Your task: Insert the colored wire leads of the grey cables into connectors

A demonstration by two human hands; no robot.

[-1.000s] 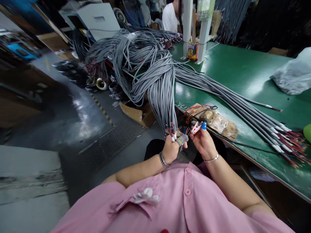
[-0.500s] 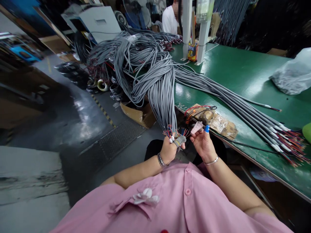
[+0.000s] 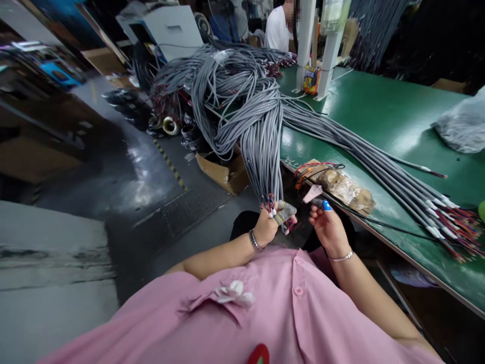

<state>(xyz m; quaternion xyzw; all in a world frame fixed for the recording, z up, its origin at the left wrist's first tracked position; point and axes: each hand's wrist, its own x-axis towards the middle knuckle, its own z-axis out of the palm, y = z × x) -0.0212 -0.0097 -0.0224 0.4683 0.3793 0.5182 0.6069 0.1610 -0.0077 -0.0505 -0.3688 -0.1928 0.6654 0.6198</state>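
My left hand (image 3: 267, 226), with grey finger covers, is closed round the lower ends of a hanging bundle of grey cables (image 3: 261, 151). Thin coloured wires (image 3: 269, 202) stick out above its fingers, and one cable end hangs just to its right. My right hand (image 3: 329, 228) has a blue cover on one fingertip, and its fingers are curled inward. A pale pink piece (image 3: 312, 193) shows at its fingertips, by the table edge. It looks pinched there. A small gap lies between the two hands.
The green table (image 3: 397, 119) carries more grey cables (image 3: 364, 156) with stripped ends, a taped wooden block (image 3: 350, 192) and a plastic bag (image 3: 463, 124). An open cardboard box (image 3: 223, 174) stands on the floor. Behind the table is a person in white (image 3: 278, 30).
The view has shifted, so the scene sits farther right. In my left hand the wires have changed from fanned out to bunched, and one end now hangs down. The right hand is slightly lower.
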